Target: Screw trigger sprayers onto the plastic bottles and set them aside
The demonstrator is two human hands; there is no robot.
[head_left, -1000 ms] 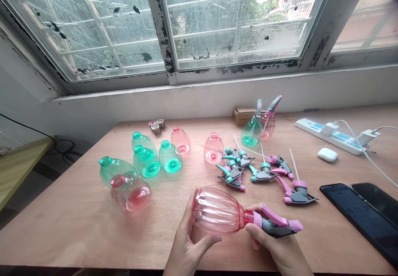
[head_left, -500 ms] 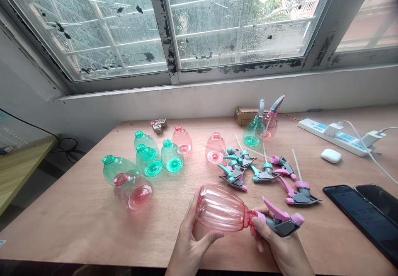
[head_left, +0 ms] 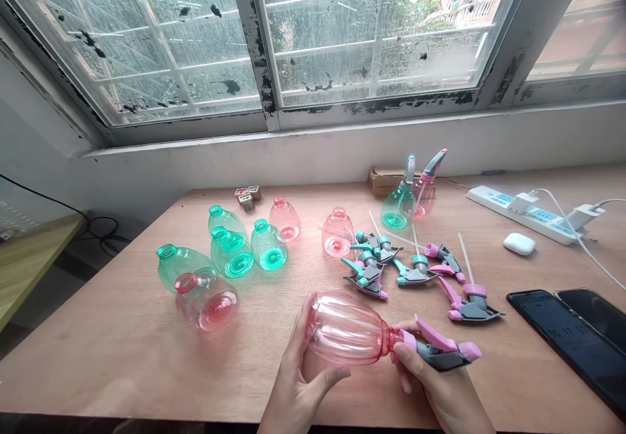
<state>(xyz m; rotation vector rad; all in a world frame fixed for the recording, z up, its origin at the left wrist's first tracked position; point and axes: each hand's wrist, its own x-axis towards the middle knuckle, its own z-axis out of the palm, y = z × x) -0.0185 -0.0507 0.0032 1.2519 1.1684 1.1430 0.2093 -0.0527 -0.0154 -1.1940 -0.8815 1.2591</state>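
A pink ribbed bottle (head_left: 345, 330) lies sideways above the table's near edge, its base cupped by my left hand (head_left: 298, 382). My right hand (head_left: 435, 388) is closed on the pink and grey trigger sprayer head (head_left: 443, 349) seated on the bottle's neck, with the thumb on the collar. Loose trigger heads (head_left: 386, 264), teal and pink, lie just beyond the bottle. Several empty green bottles (head_left: 229, 251) and pink bottles (head_left: 205, 300) lie to the left. Two assembled sprayers, one green (head_left: 398, 202) and one pink (head_left: 426, 186), stand at the back.
Two dark phones (head_left: 570, 343) lie at the right edge. A white power strip (head_left: 528, 216) with chargers and cables runs along the back right, beside a white earbud case (head_left: 519, 244). A small cardboard box (head_left: 384, 183) and small cubes (head_left: 247, 196) sit near the wall.
The sprayer head has turned on the bottle's neck in my right hand, its trigger now tilted up. The bottle has stayed in my left hand, about where it was.
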